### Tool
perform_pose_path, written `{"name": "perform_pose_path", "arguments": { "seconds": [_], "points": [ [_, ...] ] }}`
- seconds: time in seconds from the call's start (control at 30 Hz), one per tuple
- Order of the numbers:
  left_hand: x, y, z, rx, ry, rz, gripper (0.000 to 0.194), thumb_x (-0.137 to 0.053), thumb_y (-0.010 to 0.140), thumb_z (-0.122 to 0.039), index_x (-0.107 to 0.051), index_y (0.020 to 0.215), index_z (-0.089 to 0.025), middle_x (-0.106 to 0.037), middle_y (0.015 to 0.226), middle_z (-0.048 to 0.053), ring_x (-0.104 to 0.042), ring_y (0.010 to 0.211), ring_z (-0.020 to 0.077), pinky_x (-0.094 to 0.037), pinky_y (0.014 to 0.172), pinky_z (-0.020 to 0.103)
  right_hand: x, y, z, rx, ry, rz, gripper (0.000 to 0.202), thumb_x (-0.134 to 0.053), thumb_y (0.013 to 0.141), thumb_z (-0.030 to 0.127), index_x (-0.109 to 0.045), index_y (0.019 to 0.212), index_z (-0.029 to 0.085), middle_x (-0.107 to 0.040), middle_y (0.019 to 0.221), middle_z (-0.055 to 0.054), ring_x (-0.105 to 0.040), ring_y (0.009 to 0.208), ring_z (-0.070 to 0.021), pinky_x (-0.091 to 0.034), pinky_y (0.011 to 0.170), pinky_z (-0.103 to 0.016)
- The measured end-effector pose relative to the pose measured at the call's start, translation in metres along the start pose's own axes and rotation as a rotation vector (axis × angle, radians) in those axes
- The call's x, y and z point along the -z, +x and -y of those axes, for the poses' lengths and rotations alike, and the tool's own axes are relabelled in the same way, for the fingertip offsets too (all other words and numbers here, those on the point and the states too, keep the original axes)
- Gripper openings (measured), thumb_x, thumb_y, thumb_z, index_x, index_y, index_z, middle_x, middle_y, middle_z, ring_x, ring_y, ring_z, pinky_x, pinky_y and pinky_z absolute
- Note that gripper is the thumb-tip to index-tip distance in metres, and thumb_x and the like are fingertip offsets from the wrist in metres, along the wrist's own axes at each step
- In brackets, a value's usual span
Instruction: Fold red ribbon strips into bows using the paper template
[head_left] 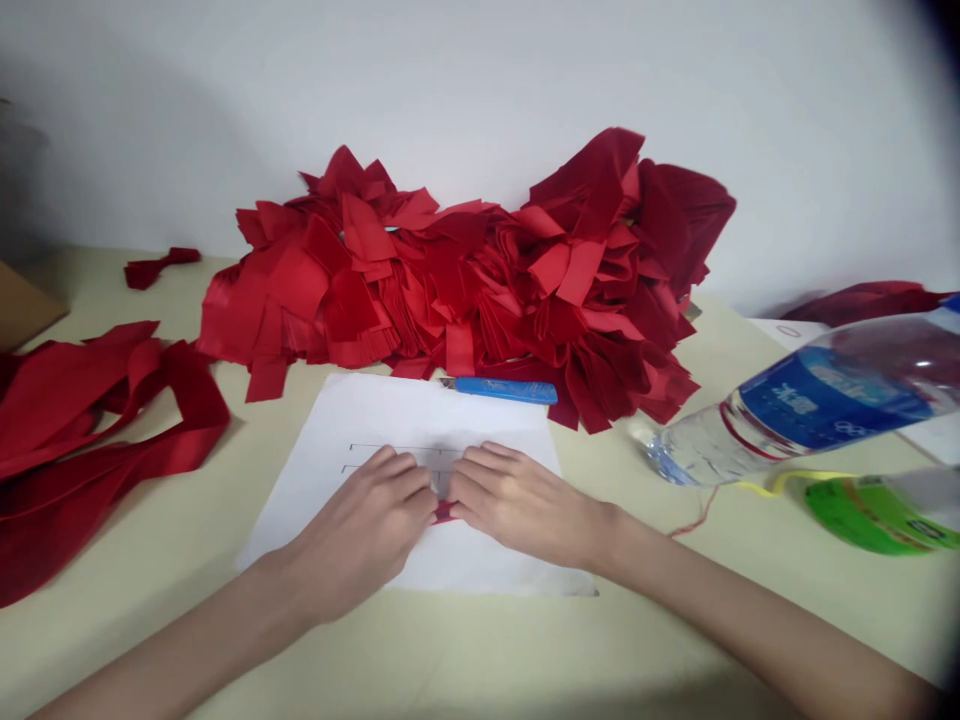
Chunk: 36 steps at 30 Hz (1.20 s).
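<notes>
My left hand (375, 525) and my right hand (525, 510) are close together over a white sheet of paper (315, 430) with thin printed lines. Both have curled fingers, closed on a small piece of red ribbon (444, 513). Only a sliver of that ribbon shows between them; the rest is hidden under the fingers. A blue cutter knife (506, 390) lies across the paper's far edge. Behind it, a large heap of cut red ribbon pieces (420, 280) spreads along the wall.
Long red ribbon (105, 420) lies loose at the left, with a small red knot (161, 267) farther back. A water bottle (810, 400) lies at the right beside a green tape roll (874, 515). A brown box (26, 305) shows at the left edge.
</notes>
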<state>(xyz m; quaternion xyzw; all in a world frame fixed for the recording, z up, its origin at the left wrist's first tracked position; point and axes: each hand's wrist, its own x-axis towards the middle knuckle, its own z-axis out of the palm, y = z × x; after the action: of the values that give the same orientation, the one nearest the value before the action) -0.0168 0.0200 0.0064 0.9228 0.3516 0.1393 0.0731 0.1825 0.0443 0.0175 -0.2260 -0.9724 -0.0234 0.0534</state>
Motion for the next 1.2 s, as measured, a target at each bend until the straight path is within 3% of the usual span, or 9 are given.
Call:
{"name": "perform_pose_path", "arguments": {
  "seconds": [0.2,0.43,0.57,0.8,1.0,1.2],
  "points": [
    [-0.006,-0.011,0.000,-0.219,0.184,-0.081,0.023,-0.041,0.081,0.001,-0.057,0.073,-0.014,-0.054,0.073,0.005,-0.042,0.068,0.0174,-0.033,0.062,0.033,0.002,-0.009,-0.001,-0.009,0.087,0.003,0.014,-0.043,0.091,0.018,-0.054,0.083,0.015,-0.056,0.082,-0.003,-0.050,0.076,-0.0137,-0.041,0.076,-0.029],
    [-0.001,-0.014,-0.005,-0.339,0.349,-0.042,0.020,-0.044,0.082,-0.003,-0.059,0.074,-0.014,-0.054,0.074,0.004,-0.043,0.069,0.0178,-0.035,0.062,0.034,-0.001,-0.012,-0.001,0.128,-0.009,-0.067,0.023,-0.037,0.093,0.013,-0.058,0.084,0.016,-0.055,0.081,-0.002,-0.047,0.077,-0.0135,-0.037,0.074,-0.028],
    [0.001,-0.015,-0.007,-0.300,0.354,-0.016,0.018,-0.044,0.082,-0.004,-0.059,0.076,-0.013,-0.054,0.077,0.005,-0.044,0.073,0.0195,-0.037,0.065,0.035,0.001,-0.014,-0.001,0.191,-0.068,-0.047,0.021,-0.040,0.091,0.011,-0.060,0.086,0.014,-0.056,0.080,-0.003,-0.048,0.080,-0.0144,-0.036,0.079,-0.031],
    [-0.003,-0.013,-0.010,-0.220,0.368,0.000,0.018,-0.046,0.080,-0.002,-0.055,0.069,-0.013,-0.051,0.070,0.005,-0.043,0.070,0.0193,-0.036,0.060,0.034,-0.001,-0.013,0.001,0.146,-0.009,-0.108,0.022,-0.041,0.091,0.017,-0.063,0.085,0.014,-0.059,0.077,-0.003,-0.051,0.079,-0.0150,-0.036,0.078,-0.032],
    [-0.010,-0.008,-0.002,-0.187,0.318,-0.029,0.025,-0.042,0.081,0.000,-0.052,0.064,-0.016,-0.051,0.066,0.004,-0.044,0.067,0.0189,-0.038,0.059,0.033,-0.006,-0.002,0.000,0.020,0.060,-0.131,0.029,-0.048,0.088,0.035,-0.061,0.075,0.013,-0.059,0.073,-0.005,-0.049,0.074,-0.0161,-0.037,0.076,-0.031],
    [-0.011,-0.006,0.002,-0.103,0.116,-0.042,0.021,-0.042,0.085,-0.005,-0.056,0.072,-0.015,-0.055,0.071,0.003,-0.047,0.072,0.0175,-0.043,0.066,0.033,-0.004,0.003,-0.001,-0.090,0.203,-0.101,0.019,-0.052,0.085,0.031,-0.062,0.085,0.015,-0.061,0.077,-0.004,-0.051,0.077,-0.0160,-0.038,0.079,-0.031]
  ]
}}
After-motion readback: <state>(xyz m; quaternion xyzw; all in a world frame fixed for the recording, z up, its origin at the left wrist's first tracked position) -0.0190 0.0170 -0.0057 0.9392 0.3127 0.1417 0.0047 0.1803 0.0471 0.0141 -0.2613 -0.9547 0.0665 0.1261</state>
